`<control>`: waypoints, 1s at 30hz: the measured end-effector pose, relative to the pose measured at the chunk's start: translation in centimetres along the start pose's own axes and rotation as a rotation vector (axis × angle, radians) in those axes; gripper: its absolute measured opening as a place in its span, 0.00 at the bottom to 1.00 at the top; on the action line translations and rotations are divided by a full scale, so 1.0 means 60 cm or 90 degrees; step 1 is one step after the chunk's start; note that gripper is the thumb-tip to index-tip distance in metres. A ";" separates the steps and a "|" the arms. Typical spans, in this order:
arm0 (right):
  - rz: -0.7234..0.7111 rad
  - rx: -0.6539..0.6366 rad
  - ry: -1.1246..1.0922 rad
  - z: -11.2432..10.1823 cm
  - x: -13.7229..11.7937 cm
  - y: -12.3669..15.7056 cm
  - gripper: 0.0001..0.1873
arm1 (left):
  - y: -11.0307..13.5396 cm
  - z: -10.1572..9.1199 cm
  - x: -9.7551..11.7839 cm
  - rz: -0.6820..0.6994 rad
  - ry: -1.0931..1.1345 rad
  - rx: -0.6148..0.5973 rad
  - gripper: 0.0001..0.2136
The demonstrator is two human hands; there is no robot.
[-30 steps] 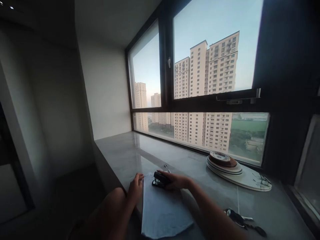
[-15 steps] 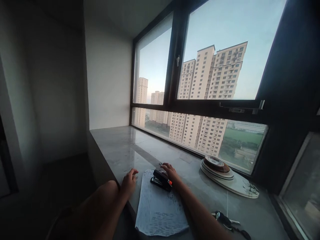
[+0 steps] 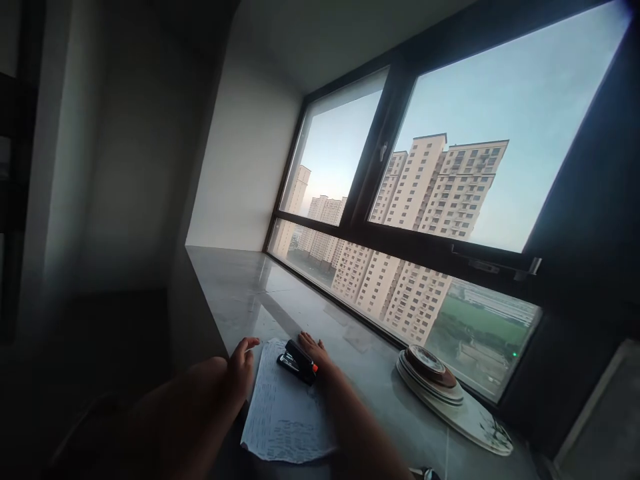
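Head camera shows right fingers (image 3: 305,337) spread over sill (image 3: 373,343) beside stapler (image 3: 299,364), left fingers (image 3: 249,343) half-curled near paper's edge (image 3: 253,403).

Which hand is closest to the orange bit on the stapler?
The right hand, lying on the windowsill right beside the orange bit of the stapler. The left hand is farther off, by the paper's left edge.

Dim o/all; main light = cool daylight thru window (image 3: 425,240). Pale glare on sill (image 3: 350,347) just below window; wall (image 3: 130,187) well L of window sinks to dk grey. Forearms (image 3: 355,410) below window v. dark, soft. Paper (image 3: 287,410) below window: writing blurry, illegible. Wide-angle lean & stretch; purplish flare, window's top R.
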State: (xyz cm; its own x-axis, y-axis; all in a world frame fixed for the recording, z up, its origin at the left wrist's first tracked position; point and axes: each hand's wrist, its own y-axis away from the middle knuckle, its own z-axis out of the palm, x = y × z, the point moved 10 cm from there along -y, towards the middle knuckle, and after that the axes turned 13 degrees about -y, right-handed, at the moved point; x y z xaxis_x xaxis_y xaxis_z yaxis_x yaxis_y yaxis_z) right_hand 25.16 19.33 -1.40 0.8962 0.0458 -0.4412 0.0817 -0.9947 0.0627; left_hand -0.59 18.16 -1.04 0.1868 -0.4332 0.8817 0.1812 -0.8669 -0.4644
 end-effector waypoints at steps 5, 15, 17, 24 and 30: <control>-0.035 -0.008 -0.003 0.034 -0.055 -0.031 0.30 | -0.003 -0.013 -0.015 -0.046 0.070 0.016 0.10; -0.020 0.046 -0.009 0.022 -0.016 0.047 0.30 | 0.000 0.014 0.019 0.015 -0.020 -0.108 0.13; -0.010 0.071 -0.013 0.008 0.001 0.065 0.30 | 0.013 0.047 0.036 0.036 -0.052 -0.173 0.16; -0.289 0.196 -0.519 -0.080 -0.035 0.158 0.28 | 0.074 0.139 0.044 0.072 -0.217 -0.314 0.26; -0.436 0.002 -0.535 -0.064 -0.103 0.191 0.43 | 0.065 0.139 0.053 0.060 -0.296 -0.345 0.26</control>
State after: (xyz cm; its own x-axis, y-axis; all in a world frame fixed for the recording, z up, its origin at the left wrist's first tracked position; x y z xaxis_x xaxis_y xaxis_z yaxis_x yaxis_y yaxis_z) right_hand 22.23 8.01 5.49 0.0755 0.5146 -0.8541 0.4486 -0.7825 -0.4318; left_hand 8.74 15.47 -0.75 0.5920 -0.4676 0.6564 -0.3389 -0.8834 -0.3236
